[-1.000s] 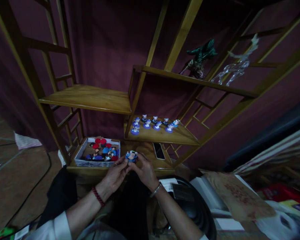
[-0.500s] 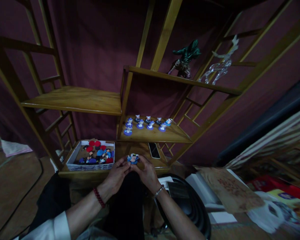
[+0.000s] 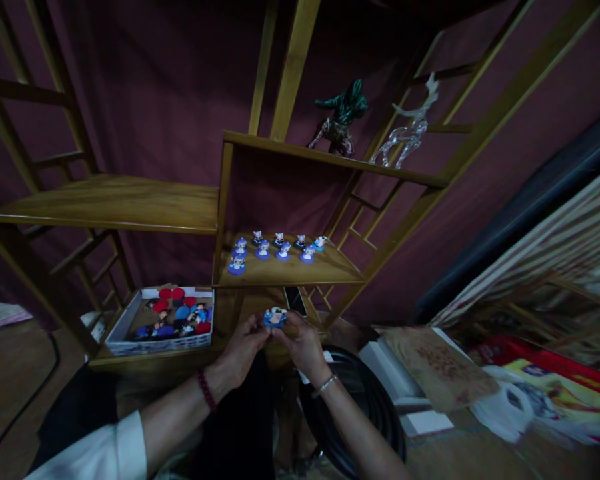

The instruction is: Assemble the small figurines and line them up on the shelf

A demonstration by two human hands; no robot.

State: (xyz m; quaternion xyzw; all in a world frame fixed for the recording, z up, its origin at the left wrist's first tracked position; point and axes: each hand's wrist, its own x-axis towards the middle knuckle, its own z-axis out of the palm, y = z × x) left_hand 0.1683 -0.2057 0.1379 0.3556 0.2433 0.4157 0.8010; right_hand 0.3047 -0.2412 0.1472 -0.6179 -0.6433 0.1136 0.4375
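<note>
A small figurine with a blue base (image 3: pixel 275 317) is held between my two hands, in front of the bottom shelf board. My left hand (image 3: pixel 245 350) pinches it from the left, fingers closed on its edge. From the other side my right hand (image 3: pixel 303 345) grips it too. Several similar figurines (image 3: pixel 283 251) stand upright in rows on the small shelf (image 3: pixel 295 272) beyond my hands. To the left, a shallow cardboard box (image 3: pixel 160 345) holds more figurines with red and blue parts (image 3: pixel 184 313), lying in a jumble.
A phone (image 3: pixel 295 300) lies on the bottom board (image 3: pixel 235 303) behind my right hand. Higher up stand a dark green hooded statue (image 3: pixel 343 120) and a clear deer figure (image 3: pixel 407 133). At right are a coiled black hose (image 3: pixel 330 427), flat cardboard (image 3: pixel 437 367) and a plastic bag (image 3: pixel 505 403).
My view has turned right, so the shelves sit further left. Both hands still hold the figurine, which appears tilted a little differently and nearer the phone in view.
</note>
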